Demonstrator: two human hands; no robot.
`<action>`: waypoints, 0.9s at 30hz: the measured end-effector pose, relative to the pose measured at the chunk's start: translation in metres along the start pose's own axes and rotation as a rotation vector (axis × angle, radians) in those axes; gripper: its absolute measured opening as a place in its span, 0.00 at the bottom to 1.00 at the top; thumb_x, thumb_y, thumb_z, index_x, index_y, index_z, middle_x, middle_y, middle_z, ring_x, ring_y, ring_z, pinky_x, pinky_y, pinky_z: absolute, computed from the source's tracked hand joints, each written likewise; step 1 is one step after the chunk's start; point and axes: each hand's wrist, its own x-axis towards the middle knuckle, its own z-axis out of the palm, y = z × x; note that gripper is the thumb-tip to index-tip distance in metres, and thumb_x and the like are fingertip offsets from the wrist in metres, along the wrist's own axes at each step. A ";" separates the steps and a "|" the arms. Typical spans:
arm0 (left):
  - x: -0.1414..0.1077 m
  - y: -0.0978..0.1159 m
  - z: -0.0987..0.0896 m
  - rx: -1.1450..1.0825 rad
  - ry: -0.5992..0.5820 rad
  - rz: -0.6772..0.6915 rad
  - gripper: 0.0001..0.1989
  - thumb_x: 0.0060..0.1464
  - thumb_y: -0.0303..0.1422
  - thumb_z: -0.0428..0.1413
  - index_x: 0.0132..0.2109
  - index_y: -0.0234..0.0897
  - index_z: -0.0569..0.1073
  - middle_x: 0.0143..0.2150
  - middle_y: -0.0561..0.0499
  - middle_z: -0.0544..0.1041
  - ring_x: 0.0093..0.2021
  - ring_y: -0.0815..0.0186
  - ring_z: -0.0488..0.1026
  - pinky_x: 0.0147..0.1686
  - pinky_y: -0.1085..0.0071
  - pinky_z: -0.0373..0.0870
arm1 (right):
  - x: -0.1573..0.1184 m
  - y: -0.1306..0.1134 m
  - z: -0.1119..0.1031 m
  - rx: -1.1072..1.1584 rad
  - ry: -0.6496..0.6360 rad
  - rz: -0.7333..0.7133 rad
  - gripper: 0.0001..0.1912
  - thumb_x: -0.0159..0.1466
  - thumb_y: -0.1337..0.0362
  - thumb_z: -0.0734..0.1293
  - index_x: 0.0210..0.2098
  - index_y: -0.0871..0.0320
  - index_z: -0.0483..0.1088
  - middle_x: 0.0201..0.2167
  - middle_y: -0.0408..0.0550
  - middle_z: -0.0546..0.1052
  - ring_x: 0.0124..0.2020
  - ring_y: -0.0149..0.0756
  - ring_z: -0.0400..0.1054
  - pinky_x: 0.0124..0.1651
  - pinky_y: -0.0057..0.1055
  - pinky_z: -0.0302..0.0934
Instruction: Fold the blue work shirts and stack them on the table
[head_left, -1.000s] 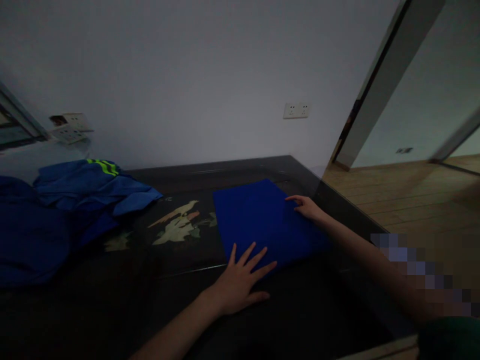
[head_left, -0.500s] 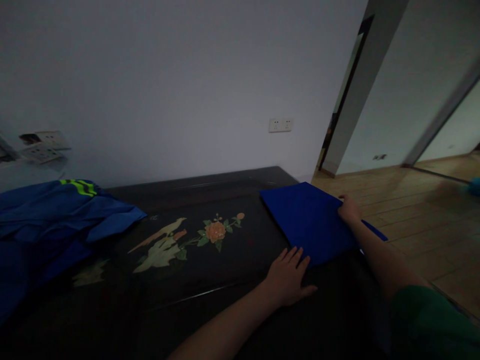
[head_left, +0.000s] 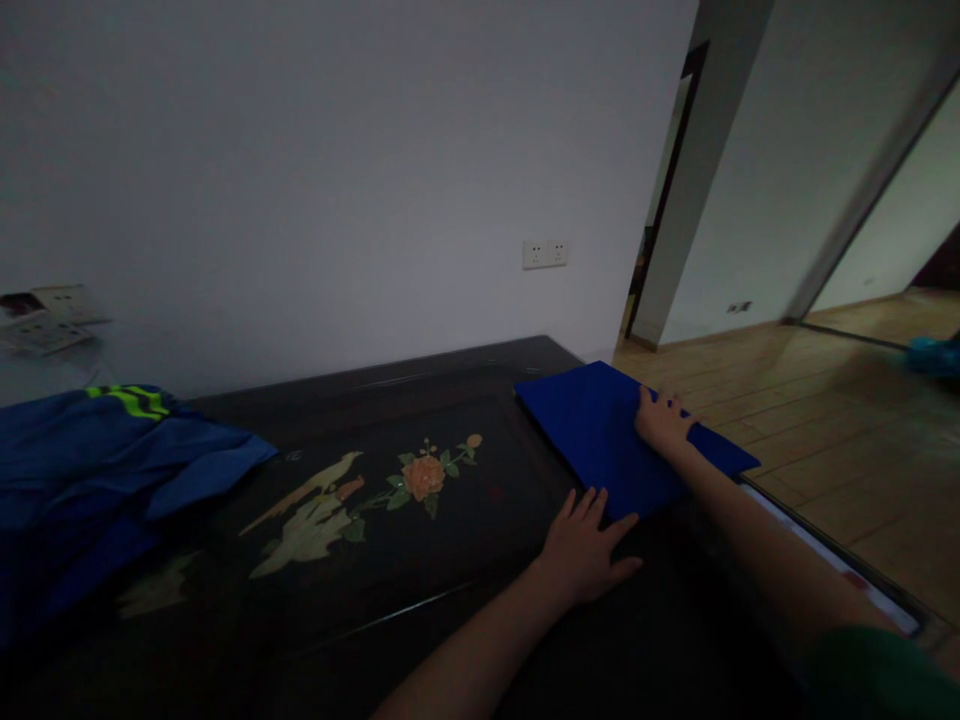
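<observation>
A flat, smooth blue piece [head_left: 589, 420] with straight edges lies at the right end of the dark table; I cannot tell whether it is folded cloth or a folder. My right hand [head_left: 664, 425] rests on its upper right part, fingers apart and lying flat. Beside its near corner, my left hand [head_left: 585, 550] is spread open, palm down on the table, with fingertips touching or almost touching the blue edge. Neither hand grips anything. The right forearm crosses over the near right side of the blue piece.
The dark table [head_left: 450, 615] carries an inlaid bird and flower picture. Crumpled blue clothing [head_left: 82, 470] with yellow-green stripes lies on the left. A wall with a socket [head_left: 545, 253] stands behind. A pale flat strip [head_left: 832, 560] shows beside the right forearm, and wooden floor [head_left: 810, 400] lies beyond.
My right hand has moved from the right edge onto the top of the blue piece. Its right part now lies spread flat. My left hand has barely moved; the view has shifted slightly right.
</observation>
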 end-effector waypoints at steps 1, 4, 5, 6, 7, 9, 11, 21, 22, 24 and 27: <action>0.001 -0.001 0.000 0.011 -0.001 -0.001 0.30 0.63 0.52 0.41 0.68 0.46 0.55 0.71 0.41 0.49 0.70 0.53 0.45 0.66 0.51 0.44 | -0.012 -0.009 0.002 -0.018 -0.056 -0.037 0.27 0.70 0.57 0.50 0.67 0.53 0.52 0.69 0.59 0.47 0.68 0.64 0.33 0.56 0.73 0.40; 0.005 -0.003 -0.001 0.036 -0.007 -0.013 0.30 0.64 0.51 0.41 0.67 0.44 0.56 0.71 0.41 0.51 0.70 0.53 0.46 0.67 0.51 0.44 | -0.044 -0.031 0.010 -0.055 -0.265 -0.100 0.31 0.68 0.45 0.48 0.68 0.45 0.49 0.71 0.53 0.42 0.68 0.67 0.30 0.52 0.79 0.35; 0.005 -0.003 -0.001 0.038 0.000 -0.022 0.30 0.64 0.51 0.41 0.67 0.44 0.57 0.71 0.40 0.51 0.70 0.53 0.46 0.67 0.52 0.44 | -0.051 -0.036 0.013 -0.069 -0.297 -0.105 0.32 0.67 0.43 0.47 0.68 0.43 0.48 0.71 0.52 0.42 0.69 0.67 0.30 0.52 0.80 0.33; 0.005 -0.004 -0.002 0.037 0.007 -0.031 0.30 0.64 0.51 0.41 0.67 0.43 0.57 0.71 0.40 0.51 0.70 0.54 0.46 0.67 0.52 0.44 | -0.057 -0.039 0.016 -0.086 -0.301 -0.106 0.32 0.67 0.43 0.46 0.68 0.43 0.47 0.71 0.52 0.43 0.69 0.66 0.31 0.53 0.79 0.30; 0.004 -0.004 -0.002 0.031 0.014 -0.041 0.30 0.64 0.51 0.41 0.67 0.43 0.57 0.70 0.40 0.51 0.70 0.54 0.46 0.67 0.52 0.44 | -0.061 -0.042 0.019 -0.102 -0.288 -0.101 0.32 0.68 0.43 0.45 0.68 0.44 0.46 0.71 0.53 0.43 0.69 0.66 0.31 0.54 0.79 0.28; -0.001 -0.007 -0.004 0.013 0.016 -0.053 0.31 0.63 0.51 0.41 0.67 0.42 0.56 0.70 0.39 0.51 0.70 0.54 0.45 0.67 0.52 0.44 | -0.064 -0.045 0.024 -0.122 -0.253 -0.090 0.32 0.68 0.44 0.44 0.69 0.45 0.45 0.71 0.53 0.43 0.69 0.66 0.31 0.54 0.78 0.25; -0.012 -0.011 -0.008 -0.006 0.013 -0.036 0.30 0.64 0.51 0.40 0.67 0.42 0.57 0.70 0.39 0.51 0.71 0.54 0.45 0.67 0.51 0.44 | -0.065 -0.046 0.027 -0.119 -0.231 -0.100 0.32 0.69 0.45 0.43 0.69 0.46 0.45 0.71 0.54 0.43 0.68 0.67 0.31 0.55 0.78 0.25; -0.151 -0.033 -0.078 -0.027 0.018 -0.036 0.21 0.62 0.38 0.51 0.62 0.46 0.65 0.69 0.48 0.58 0.69 0.60 0.50 0.67 0.52 0.48 | -0.062 -0.049 0.023 -0.060 -0.249 -0.126 0.33 0.69 0.45 0.42 0.69 0.47 0.45 0.71 0.54 0.42 0.69 0.66 0.30 0.55 0.78 0.26; -0.172 -0.036 -0.086 -0.029 0.031 -0.064 0.21 0.62 0.37 0.51 0.61 0.48 0.65 0.68 0.50 0.59 0.69 0.61 0.52 0.67 0.52 0.48 | -0.061 -0.050 0.023 -0.047 -0.242 -0.129 0.33 0.69 0.45 0.43 0.69 0.48 0.46 0.71 0.54 0.42 0.69 0.66 0.30 0.55 0.78 0.26; -0.215 -0.049 -0.100 -0.025 0.090 -0.169 0.19 0.63 0.34 0.50 0.60 0.51 0.66 0.67 0.52 0.61 0.68 0.61 0.55 0.67 0.51 0.48 | -0.063 -0.053 0.022 -0.018 -0.220 -0.128 0.32 0.69 0.45 0.45 0.69 0.48 0.48 0.71 0.55 0.44 0.69 0.66 0.31 0.55 0.78 0.25; -0.286 -0.092 -0.116 0.023 0.275 -0.444 0.18 0.62 0.33 0.47 0.57 0.47 0.70 0.64 0.50 0.66 0.65 0.60 0.60 0.66 0.52 0.50 | -0.079 -0.051 0.007 0.057 -0.200 -0.102 0.32 0.68 0.46 0.49 0.68 0.50 0.51 0.70 0.57 0.46 0.69 0.67 0.32 0.55 0.77 0.23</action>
